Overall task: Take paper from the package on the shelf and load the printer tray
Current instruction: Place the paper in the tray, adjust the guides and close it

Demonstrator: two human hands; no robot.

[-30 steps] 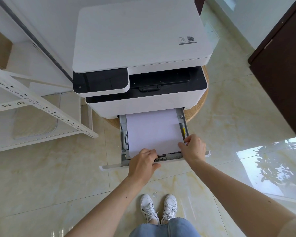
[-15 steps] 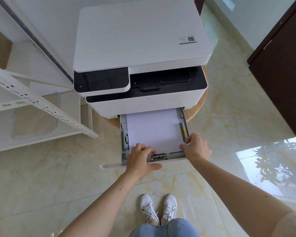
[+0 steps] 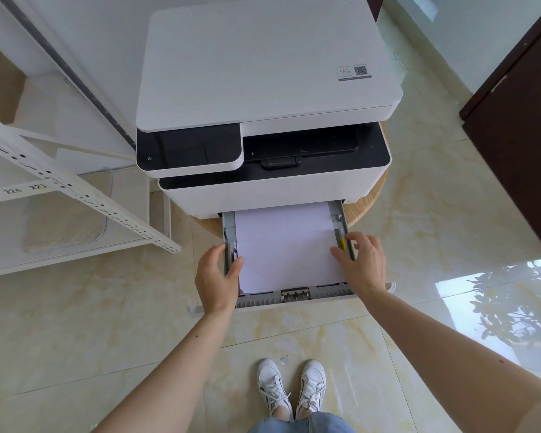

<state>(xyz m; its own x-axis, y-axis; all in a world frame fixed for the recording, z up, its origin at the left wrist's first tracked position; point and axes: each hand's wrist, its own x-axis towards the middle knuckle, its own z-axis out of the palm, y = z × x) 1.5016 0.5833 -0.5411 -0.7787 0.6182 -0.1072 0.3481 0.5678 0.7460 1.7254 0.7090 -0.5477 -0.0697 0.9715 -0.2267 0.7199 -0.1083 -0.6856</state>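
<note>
A white printer (image 3: 263, 73) with a black front panel stands on a round wooden stool. Its grey paper tray (image 3: 294, 296) is pulled out toward me, and a stack of white paper (image 3: 285, 248) lies flat inside it. My left hand (image 3: 217, 276) rests on the tray's left rail, thumb touching the paper's left edge. My right hand (image 3: 363, 264) sits at the right rail, fingers spread over the paper's right edge and the yellow-marked side guide (image 3: 342, 242). Neither hand holds anything. The paper package is not in view.
A white metal shelf (image 3: 75, 195) with numbered labels stands at the left, a beige cloth on its lower board. A dark brown door (image 3: 519, 135) is at the right. Glossy tiled floor (image 3: 434, 214) surrounds the stool; my white shoes (image 3: 291, 389) are below the tray.
Both hands have left the tray's front end and moved apart to the left and right sides of the paper stack. The paper lies settled in the tray.
</note>
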